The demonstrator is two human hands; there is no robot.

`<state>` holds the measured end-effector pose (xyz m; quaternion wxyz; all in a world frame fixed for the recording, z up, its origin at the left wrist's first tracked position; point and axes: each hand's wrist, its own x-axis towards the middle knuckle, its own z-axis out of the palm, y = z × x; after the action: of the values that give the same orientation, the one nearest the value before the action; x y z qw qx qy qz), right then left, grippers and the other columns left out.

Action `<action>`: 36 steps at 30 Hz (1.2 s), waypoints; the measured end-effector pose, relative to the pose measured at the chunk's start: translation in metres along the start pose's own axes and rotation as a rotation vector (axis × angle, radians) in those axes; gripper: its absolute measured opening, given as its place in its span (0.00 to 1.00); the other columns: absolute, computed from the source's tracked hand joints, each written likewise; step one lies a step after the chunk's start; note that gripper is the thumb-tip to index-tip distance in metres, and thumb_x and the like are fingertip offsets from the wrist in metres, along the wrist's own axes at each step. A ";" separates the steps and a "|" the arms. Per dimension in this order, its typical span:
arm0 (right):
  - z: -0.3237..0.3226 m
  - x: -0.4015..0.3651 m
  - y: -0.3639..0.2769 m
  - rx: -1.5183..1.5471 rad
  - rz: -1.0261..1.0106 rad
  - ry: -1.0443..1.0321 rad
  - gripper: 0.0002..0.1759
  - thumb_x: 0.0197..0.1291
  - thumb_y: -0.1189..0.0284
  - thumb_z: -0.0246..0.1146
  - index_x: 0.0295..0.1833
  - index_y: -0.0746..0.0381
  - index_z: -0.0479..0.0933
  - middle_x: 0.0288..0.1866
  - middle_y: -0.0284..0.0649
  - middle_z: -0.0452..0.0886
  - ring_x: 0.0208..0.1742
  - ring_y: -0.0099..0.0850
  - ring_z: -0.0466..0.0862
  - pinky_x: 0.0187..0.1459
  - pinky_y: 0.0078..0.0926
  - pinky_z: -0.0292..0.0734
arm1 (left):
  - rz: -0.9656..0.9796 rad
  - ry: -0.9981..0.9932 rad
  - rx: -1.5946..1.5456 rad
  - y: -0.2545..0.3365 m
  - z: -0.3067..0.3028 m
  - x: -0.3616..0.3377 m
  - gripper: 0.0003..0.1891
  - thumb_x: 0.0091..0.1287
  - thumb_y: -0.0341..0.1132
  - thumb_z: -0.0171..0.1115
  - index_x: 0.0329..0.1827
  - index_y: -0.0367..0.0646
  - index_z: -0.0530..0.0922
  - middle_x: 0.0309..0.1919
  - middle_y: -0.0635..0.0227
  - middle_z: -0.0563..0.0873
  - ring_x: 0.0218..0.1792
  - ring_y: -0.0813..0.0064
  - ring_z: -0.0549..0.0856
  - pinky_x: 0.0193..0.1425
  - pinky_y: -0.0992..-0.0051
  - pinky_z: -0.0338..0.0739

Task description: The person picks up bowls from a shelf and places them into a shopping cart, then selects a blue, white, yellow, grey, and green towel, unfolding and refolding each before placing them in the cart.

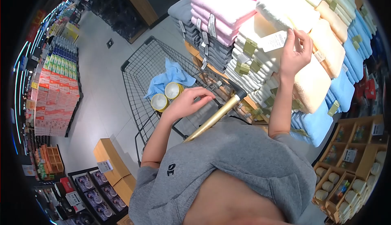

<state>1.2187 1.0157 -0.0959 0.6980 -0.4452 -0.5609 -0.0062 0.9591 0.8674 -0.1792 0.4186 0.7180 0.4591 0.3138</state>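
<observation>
I have the right hand (296,51) pinching a white printed tag (273,42) between thumb and fingers, in front of the stacked white towels (253,36). My left hand (190,102) grasps nothing, its fingers loosely bent above the wire shopping cart (151,38) near the gold handlebar (211,121); I can't tell whether they touch. In the cart, a light-blue cloth (173,74) lies beside two yellow-rimmed containers (172,90).
</observation>
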 end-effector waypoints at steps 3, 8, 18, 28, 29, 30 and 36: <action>-0.011 -0.001 -0.025 0.125 -0.156 0.003 0.05 0.58 0.85 0.65 0.40 0.69 0.78 0.45 0.43 0.77 0.46 0.28 0.80 0.50 0.27 0.81 | 0.005 0.002 -0.026 0.002 -0.007 0.005 0.12 0.69 0.33 0.58 0.53 0.41 0.79 0.46 0.64 0.83 0.45 0.71 0.83 0.49 0.72 0.77; -0.009 -0.023 -0.059 0.489 -0.255 -0.206 0.12 0.52 0.88 0.66 0.43 0.68 0.78 0.44 0.44 0.78 0.44 0.29 0.79 0.44 0.22 0.75 | 0.142 0.286 -0.569 0.020 -0.003 0.009 0.39 0.65 0.49 0.65 0.73 0.42 0.57 0.65 0.57 0.69 0.61 0.64 0.75 0.59 0.64 0.75; 0.058 -0.083 -0.075 0.766 -0.319 -0.643 0.14 0.46 0.87 0.69 0.41 0.65 0.81 0.41 0.40 0.79 0.43 0.34 0.79 0.44 0.27 0.76 | 0.052 0.580 -0.908 0.035 -0.042 -0.037 0.46 0.65 0.63 0.55 0.75 0.43 0.48 0.70 0.54 0.60 0.70 0.58 0.65 0.67 0.54 0.68; 0.105 -0.119 -0.102 0.815 -0.500 -0.700 0.19 0.42 0.88 0.67 0.43 0.64 0.81 0.41 0.40 0.79 0.44 0.38 0.78 0.45 0.30 0.75 | 0.093 0.824 -0.851 0.033 -0.058 -0.072 0.48 0.54 0.47 0.64 0.75 0.49 0.47 0.70 0.56 0.59 0.71 0.59 0.63 0.70 0.56 0.64; 0.110 -0.123 -0.105 0.819 -0.457 -0.731 0.19 0.42 0.88 0.66 0.43 0.64 0.81 0.41 0.40 0.79 0.44 0.38 0.78 0.44 0.30 0.75 | 0.078 0.847 -0.834 0.027 -0.058 -0.075 0.46 0.55 0.45 0.63 0.74 0.48 0.48 0.69 0.56 0.61 0.71 0.60 0.64 0.70 0.58 0.65; 0.115 -0.129 -0.107 0.820 -0.414 -0.761 0.18 0.43 0.88 0.66 0.43 0.64 0.81 0.41 0.40 0.79 0.44 0.38 0.78 0.44 0.30 0.75 | 0.065 0.867 -0.817 0.020 -0.057 -0.076 0.44 0.56 0.43 0.63 0.74 0.47 0.49 0.68 0.57 0.62 0.70 0.61 0.65 0.69 0.59 0.65; 0.136 -0.163 -0.102 0.807 -0.274 -0.818 0.14 0.49 0.89 0.62 0.41 0.64 0.79 0.40 0.42 0.79 0.44 0.39 0.79 0.44 0.30 0.76 | -0.058 0.980 -0.686 -0.005 -0.047 -0.079 0.25 0.67 0.38 0.55 0.64 0.39 0.61 0.58 0.61 0.72 0.61 0.71 0.75 0.64 0.68 0.71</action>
<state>1.0012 0.9598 -0.1651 0.5321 -0.0340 -0.7949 0.2897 0.8881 0.8103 -0.1676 0.3742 0.3007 0.4905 0.7273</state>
